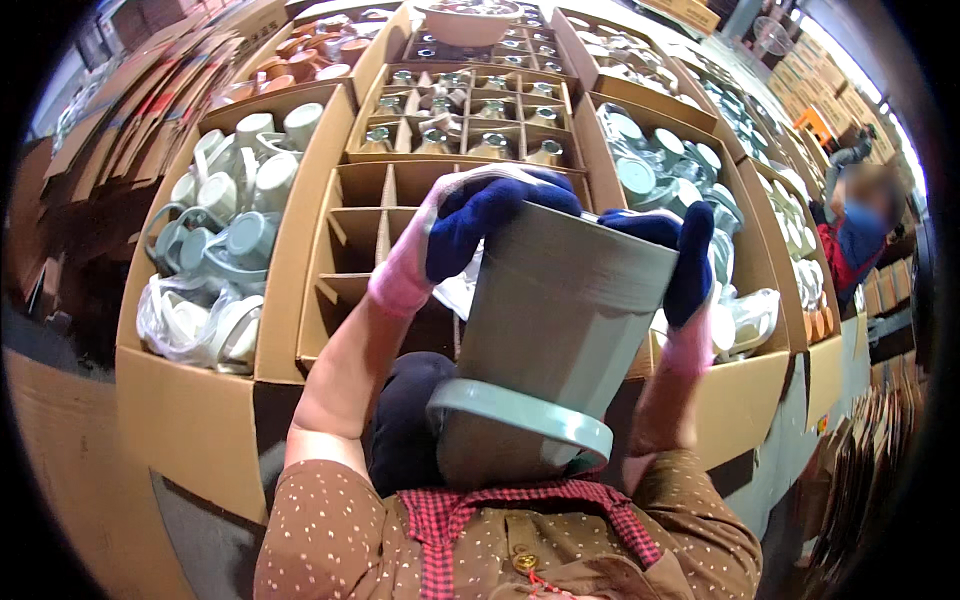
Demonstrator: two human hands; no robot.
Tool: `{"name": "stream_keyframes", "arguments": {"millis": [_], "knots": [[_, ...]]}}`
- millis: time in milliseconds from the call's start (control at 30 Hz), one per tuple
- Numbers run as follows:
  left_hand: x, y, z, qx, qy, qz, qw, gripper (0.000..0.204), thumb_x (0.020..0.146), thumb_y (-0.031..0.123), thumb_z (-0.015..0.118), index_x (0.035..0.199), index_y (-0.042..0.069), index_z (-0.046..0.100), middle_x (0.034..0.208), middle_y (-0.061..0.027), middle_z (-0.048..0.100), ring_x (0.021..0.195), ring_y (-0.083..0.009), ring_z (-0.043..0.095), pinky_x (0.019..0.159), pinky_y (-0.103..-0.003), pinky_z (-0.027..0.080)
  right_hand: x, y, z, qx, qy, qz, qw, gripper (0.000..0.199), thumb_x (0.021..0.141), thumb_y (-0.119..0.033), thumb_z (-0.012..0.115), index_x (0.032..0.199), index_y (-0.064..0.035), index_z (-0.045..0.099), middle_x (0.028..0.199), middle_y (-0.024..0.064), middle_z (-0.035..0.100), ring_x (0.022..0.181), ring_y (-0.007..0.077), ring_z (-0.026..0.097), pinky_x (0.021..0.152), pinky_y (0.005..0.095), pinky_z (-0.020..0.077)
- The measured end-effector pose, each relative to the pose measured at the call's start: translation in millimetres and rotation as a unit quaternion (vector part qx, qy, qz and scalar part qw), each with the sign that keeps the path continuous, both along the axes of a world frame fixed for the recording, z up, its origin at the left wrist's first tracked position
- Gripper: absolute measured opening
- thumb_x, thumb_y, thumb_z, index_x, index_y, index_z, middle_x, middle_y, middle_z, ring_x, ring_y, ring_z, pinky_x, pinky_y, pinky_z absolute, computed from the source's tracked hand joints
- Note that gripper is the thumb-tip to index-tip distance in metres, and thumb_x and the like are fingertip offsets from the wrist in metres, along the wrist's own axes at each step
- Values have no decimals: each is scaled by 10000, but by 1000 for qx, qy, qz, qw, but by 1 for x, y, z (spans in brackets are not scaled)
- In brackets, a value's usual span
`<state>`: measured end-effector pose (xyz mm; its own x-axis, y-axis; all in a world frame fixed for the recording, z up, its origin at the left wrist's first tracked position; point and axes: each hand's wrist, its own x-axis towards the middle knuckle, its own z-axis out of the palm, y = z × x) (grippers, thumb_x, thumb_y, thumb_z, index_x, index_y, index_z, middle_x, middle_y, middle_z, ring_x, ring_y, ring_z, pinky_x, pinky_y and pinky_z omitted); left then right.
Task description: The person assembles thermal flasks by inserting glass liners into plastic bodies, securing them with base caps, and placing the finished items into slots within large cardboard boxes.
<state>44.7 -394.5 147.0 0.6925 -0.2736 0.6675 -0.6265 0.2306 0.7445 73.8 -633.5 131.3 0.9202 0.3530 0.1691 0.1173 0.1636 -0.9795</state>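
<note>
Both my hands wear white gloves with blue-coated fingers and pink cuffs. Between them, close to my chest, tilts a large grey tapered container (565,300), jug- or bucket-like, with its wide rim away from me. A pale green curved band (530,412), perhaps its handle, crosses the end nearest me. My left hand (490,212) grips the rim at its upper left, fingers bent over the edge. My right hand (685,258) holds the rim's right corner, thumb raised. Behind the container is a carton with cardboard dividers (350,225), its visible cells mostly bare.
A farther divided carton (465,160) holds several clear glass vessels. At left stands a carton of white and pale blue plastic parts (215,190); at right, one of teal parts (665,165). Flattened cardboard (130,130) is stacked far left. Another person (855,220) is at far right.
</note>
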Motion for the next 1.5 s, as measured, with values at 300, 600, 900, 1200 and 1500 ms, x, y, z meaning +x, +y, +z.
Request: {"name": "stream_keyframes", "arguments": {"millis": [300, 600, 900, 1200, 1500], "knots": [[-23, -37, -92, -345, 262, -202, 878, 424, 1055, 194, 512, 1430, -3, 487, 1428, -94, 543, 1267, -172, 538, 1085, -303, 424, 30, -25, 85, -232, -221, 283, 904, 249, 903, -171, 720, 1117, -46, 741, 1085, 89, 709, 1016, 189, 668, 938, 312, 521], [-73, 41, -131, -312, 343, 265, 845, 460, 1079, 408, 406, 1385, 90, 536, 1314, -91, 608, 1181, -195, 592, 993, -365, 475, -3, -4, 114, -462, -47, 81, 882, 322, 1006, -234, 492, 1233, -127, 693, 1217, 95, 650, 1091, 194, 633, 978, 302, 484], [54, 30, -154, -274, 450, -180, 831, 278, 991, 258, 570, 1176, 59, 632, 1108, -98, 701, 978, -235, 681, 901, -405, 540, 27, 20, 101, -515, -281, 155, 795, 242, 932, -131, 530, 961, -17, 741, 941, 71, 698, 935, 188, 668, 907, 296, 498], [105, 85, -52, -316, 205, -9, 926, 282, 1052, 180, 512, 1271, 37, 615, 1174, -91, 688, 1066, -210, 678, 943, -359, 559, 61, 15, 114, -504, -92, 344, 787, 315, 902, -262, 755, 1066, 3, 712, 901, 54, 709, 833, 107, 613, 803, 293, 519], [128, -2, -2, -186, 239, -32, 953, 287, 993, 123, 621, 1260, 19, 602, 1094, -73, 684, 990, -175, 684, 838, -288, 571, 87, -1, 46, -332, -226, 80, 912, 398, 903, -384, 735, 913, 14, 729, 741, 121, 674, 691, 160, 594, 681, 375, 490]]}}
